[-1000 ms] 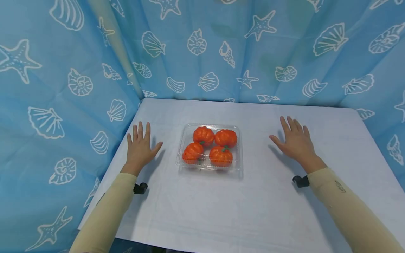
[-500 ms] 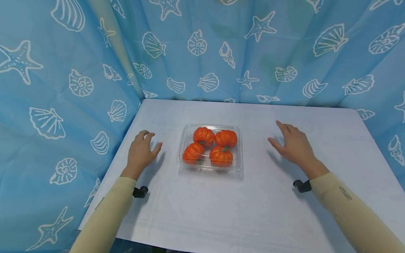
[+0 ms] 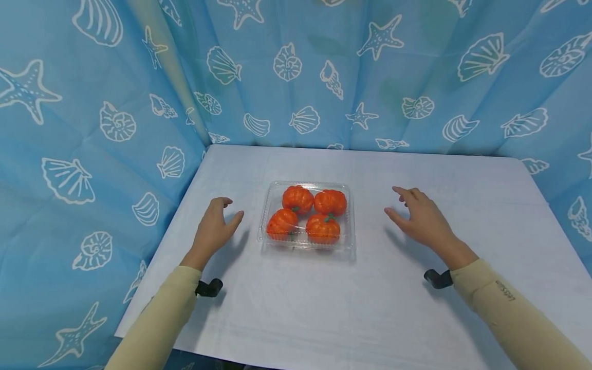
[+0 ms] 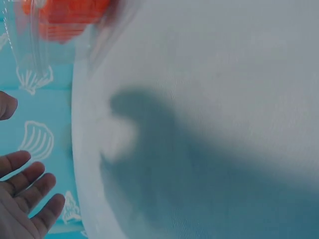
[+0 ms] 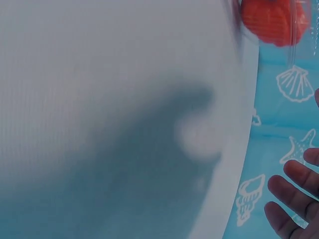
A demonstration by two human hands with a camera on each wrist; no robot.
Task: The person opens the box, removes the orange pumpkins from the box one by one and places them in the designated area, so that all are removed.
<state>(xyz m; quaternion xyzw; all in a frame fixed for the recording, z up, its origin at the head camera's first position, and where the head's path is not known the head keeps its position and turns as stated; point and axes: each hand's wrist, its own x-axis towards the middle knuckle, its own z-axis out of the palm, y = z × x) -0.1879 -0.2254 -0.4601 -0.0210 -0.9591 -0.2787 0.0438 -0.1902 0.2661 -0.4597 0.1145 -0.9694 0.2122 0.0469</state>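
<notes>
On white-covered table (image 3: 324, 308), approx. mid-width, sat clear rectangular plastic box (image 3: 302, 247) w/ 4 round, ribbed orange pumpkins (image 3: 322, 231) inside. My L hand (image 3: 215, 226) hovered just off box's left side, R hand (image 3: 423, 218) a bit farther off its right; on both, thumb & fingers apart, fingers loosely bent. Blue curtain (image 3: 263, 67) w/ white shell/starfish prints hung behind.

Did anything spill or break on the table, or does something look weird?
Nothing stands out. The four orange pumpkins are all inside the clear plastic container, which sits flat on the white table. I see no spill or crack, and the left hand and right hand are apart from it.
</notes>
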